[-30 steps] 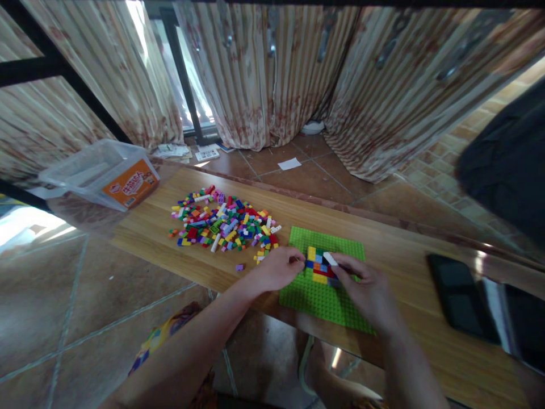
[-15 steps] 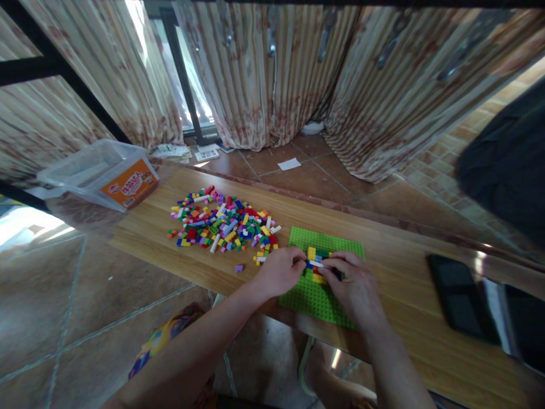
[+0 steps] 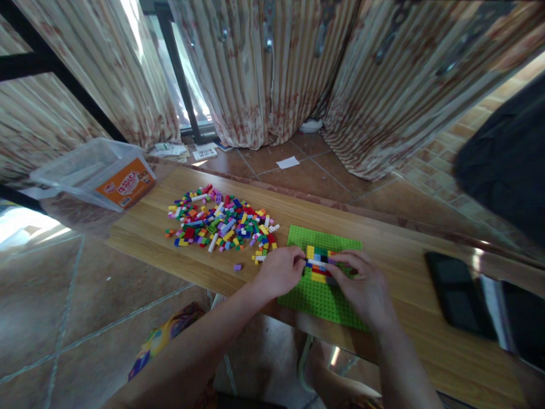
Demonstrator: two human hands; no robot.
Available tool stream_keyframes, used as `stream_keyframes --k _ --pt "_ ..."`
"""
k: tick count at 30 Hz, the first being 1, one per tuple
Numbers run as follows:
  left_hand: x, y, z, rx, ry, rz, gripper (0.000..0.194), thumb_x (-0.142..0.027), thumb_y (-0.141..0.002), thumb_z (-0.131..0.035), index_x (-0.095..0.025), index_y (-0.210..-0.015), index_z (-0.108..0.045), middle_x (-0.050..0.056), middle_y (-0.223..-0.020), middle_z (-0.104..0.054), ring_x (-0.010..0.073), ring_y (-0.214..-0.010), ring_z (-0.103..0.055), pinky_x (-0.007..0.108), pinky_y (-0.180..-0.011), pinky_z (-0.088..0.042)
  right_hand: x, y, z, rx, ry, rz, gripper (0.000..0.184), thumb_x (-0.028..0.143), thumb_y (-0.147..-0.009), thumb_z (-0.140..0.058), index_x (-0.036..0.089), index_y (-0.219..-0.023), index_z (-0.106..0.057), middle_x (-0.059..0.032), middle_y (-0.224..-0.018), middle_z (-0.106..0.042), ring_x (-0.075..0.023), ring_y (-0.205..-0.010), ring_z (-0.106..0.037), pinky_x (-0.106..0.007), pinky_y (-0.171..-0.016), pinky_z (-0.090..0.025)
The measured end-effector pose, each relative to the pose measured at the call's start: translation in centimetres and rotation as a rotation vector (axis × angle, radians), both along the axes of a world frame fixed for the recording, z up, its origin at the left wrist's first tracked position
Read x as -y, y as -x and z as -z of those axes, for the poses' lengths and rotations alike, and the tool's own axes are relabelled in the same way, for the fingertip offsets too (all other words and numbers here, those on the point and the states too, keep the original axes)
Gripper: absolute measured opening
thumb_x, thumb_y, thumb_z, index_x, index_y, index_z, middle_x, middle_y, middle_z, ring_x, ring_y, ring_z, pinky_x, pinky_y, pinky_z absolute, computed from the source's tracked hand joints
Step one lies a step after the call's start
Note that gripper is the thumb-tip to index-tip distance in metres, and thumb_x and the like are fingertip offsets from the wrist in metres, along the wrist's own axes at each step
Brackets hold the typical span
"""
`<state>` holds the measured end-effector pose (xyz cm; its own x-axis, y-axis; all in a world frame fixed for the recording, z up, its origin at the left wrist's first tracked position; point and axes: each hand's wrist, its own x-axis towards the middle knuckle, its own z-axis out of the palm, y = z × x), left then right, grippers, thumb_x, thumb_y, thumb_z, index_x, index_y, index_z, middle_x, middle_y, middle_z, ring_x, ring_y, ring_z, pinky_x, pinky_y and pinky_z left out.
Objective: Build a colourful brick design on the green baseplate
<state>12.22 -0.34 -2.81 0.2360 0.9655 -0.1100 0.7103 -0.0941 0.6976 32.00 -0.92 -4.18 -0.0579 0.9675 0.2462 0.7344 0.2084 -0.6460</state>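
Observation:
A green baseplate (image 3: pixel 327 237) lies on the wooden table (image 3: pixel 392 250). A small block of coloured bricks (image 3: pixel 317 264) is stuck on it, with a long white brick (image 3: pixel 315 262) lying across the top. My left hand (image 3: pixel 279 271) rests at the plate's left edge, fingers curled against the block. My right hand (image 3: pixel 364 287) covers the block's right side, its fingertips pinching the white brick's right end. A heap of loose coloured bricks (image 3: pixel 219 220) lies on the table to the left of the plate.
A clear plastic box with an orange label (image 3: pixel 100 175) stands at the table's far left end. A black phone (image 3: pixel 457 293) lies on the right. A dark shape (image 3: pixel 502 159) fills the right edge. Striped curtains hang behind, above a tiled floor.
My right hand carried the white brick leftward from the block's right side and laid it across the top. The left hand stayed at the plate's left edge.

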Motion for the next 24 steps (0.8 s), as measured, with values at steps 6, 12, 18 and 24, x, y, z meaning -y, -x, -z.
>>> stream_keyframes --k 6,12,18,24 --pt "0.0 -0.1 -0.1 -0.019 -0.006 -0.014 0.024 -0.022 -0.089 -0.050 -0.019 -0.096 -0.072 0.004 -0.088 -0.075 0.0172 -0.075 -0.066 0.027 -0.069 -0.047 -0.2 -1.4 -0.1 0.009 0.030 -0.015 0.023 0.044 -0.083 -0.063 0.024 -0.078 -0.073 -0.0043 -0.096 -0.067 -0.0209 -0.089 -0.064 -0.037 -0.082 -0.048" --pt "0.2 -0.3 -0.1 -0.042 -0.019 -0.015 0.023 -0.024 -0.089 -0.051 -0.019 -0.096 -0.072 0.004 -0.090 -0.075 0.0188 -0.081 -0.068 0.028 -0.074 -0.049 -0.3 -0.9 0.5 0.045 0.026 -0.057 0.023 0.042 -0.084 -0.061 0.024 -0.077 -0.074 -0.0065 -0.100 -0.064 -0.0229 -0.094 -0.061 -0.040 -0.085 -0.048" --pt "0.3 -0.6 -0.1 -0.106 -0.042 -0.017 0.023 -0.028 -0.091 -0.051 -0.021 -0.096 -0.072 0.005 -0.091 -0.075 0.0206 -0.084 -0.068 0.030 -0.078 -0.050 -0.2 -0.4 0.5 0.050 0.015 -0.063 0.022 0.039 -0.084 -0.060 0.024 -0.076 -0.074 -0.0069 -0.100 -0.064 -0.0237 -0.096 -0.060 -0.042 -0.087 -0.048" --pt "0.2 -0.6 0.0 -0.142 -0.055 -0.003 0.022 -0.028 -0.092 -0.050 -0.021 -0.094 -0.071 0.005 -0.091 -0.074 0.0212 -0.085 -0.068 0.031 -0.079 -0.050 -0.2 -0.7 0.2 0.024 0.026 -0.060 0.021 0.041 -0.083 -0.062 0.025 -0.077 -0.074 -0.0063 -0.101 -0.065 -0.0230 -0.095 -0.061 -0.042 -0.088 -0.048"
